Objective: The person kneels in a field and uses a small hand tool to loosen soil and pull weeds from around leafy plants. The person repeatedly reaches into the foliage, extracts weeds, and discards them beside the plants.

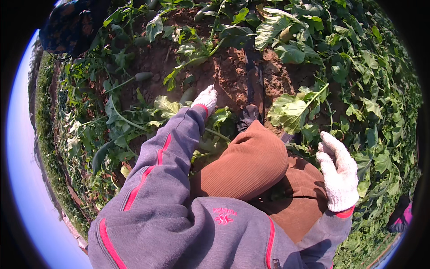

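My left hand (205, 98), in a white knitted glove, is shut on a thin, dark, rod-like tool (218, 71). The tool points up the picture over reddish soil; its exact kind cannot be told. Just below that hand lies a green, radish-like root (188, 95), partly among leaves. Another such root (143, 76) rests on the soil further left. At the right, my right hand (337, 171), also white-gloved, is raised beside my brown-trousered leg, thumb and fingers apart, holding nothing. A large pale green leaf (292, 112) stands up and to the left of it.
Dense leafy plants (373, 101) cover the right side; more grow at left. A dark strip (252, 74) runs along the soil towards my dark shoe (248, 116). Dark patterned cloth (70, 28) shows at upper left. Something pink and black (401, 217) is at the lower right rim.
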{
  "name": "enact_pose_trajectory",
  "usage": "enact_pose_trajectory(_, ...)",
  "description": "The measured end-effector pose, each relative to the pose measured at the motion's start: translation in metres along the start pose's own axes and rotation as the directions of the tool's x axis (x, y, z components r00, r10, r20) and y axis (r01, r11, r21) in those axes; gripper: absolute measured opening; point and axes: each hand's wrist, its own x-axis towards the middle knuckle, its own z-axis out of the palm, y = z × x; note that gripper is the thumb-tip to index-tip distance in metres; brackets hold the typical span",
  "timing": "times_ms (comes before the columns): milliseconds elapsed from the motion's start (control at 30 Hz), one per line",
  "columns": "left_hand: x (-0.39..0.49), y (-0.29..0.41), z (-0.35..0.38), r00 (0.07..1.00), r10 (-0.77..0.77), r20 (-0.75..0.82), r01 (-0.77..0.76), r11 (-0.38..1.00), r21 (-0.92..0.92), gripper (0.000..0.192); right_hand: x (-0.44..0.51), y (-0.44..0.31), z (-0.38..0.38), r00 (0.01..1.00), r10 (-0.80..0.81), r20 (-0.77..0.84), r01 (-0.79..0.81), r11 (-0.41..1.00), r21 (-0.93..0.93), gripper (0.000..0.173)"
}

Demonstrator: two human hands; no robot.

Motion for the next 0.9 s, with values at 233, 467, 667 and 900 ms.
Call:
enact_pose_trajectory(233,-0.072,-0.103,0.010,0.993,-0.061,0.103,0.056,0.997,0.047,0.056,0.002,0.006,0.003,1.000,0.013,0.015,-0.014,0.998,0.065,0.045)
enact_pose_trajectory(467,-0.150,-0.094,-0.004,0.997,-0.047,0.061,0.048,0.999,-0.008,0.057,0.001,0.011,0.003,1.000,-0.007,0.009,0.006,0.999,0.047,0.043)
enact_pose_trajectory(667,-0.110,-0.028,-0.027,0.982,0.169,-0.078,-0.149,0.965,0.217,0.048,0.000,0.011,0.001,1.000,-0.008,0.022,0.007,1.000,0.021,0.043)
enact_pose_trajectory(900,-0.023,0.009,-0.040,0.962,0.253,-0.097,-0.155,0.807,0.570,0.033,0.002,0.019,-0.001,0.996,0.062,0.067,-0.070,0.990,0.125,0.044)
